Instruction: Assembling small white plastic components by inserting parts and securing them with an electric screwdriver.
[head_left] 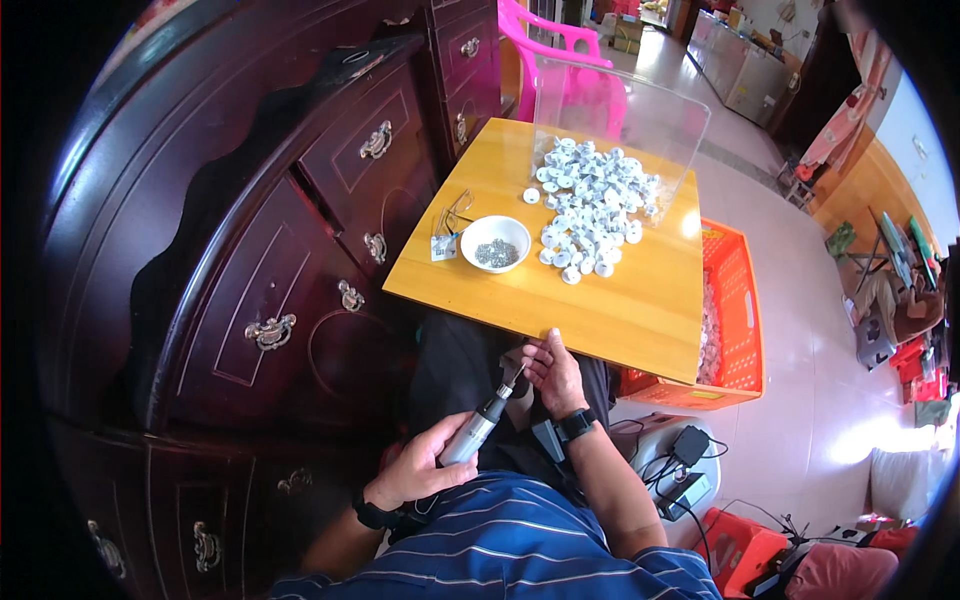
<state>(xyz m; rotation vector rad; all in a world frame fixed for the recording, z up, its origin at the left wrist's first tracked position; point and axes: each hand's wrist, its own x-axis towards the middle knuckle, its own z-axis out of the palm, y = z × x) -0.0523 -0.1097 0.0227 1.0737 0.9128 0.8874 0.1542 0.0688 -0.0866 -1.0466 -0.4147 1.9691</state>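
My left hand [420, 468] grips a slim grey powered screwdriver [482, 425] whose tip points up toward my right hand. My right hand [553, 372] pinches a small pale part against the tool tip, just below the near edge of the wooden table [620, 310]. On the table lies a heap of several small white round parts [592, 205], and a white bowl [495, 243] holds small dark metal pieces.
A clear plastic bin [625, 110] lies tipped behind the heap. An orange crate [735, 310] sits right of the table, a dark wooden cabinet [270, 250] to the left, a pink plastic chair [560, 50] beyond. Cables and a power adapter [690, 445] are on the floor.
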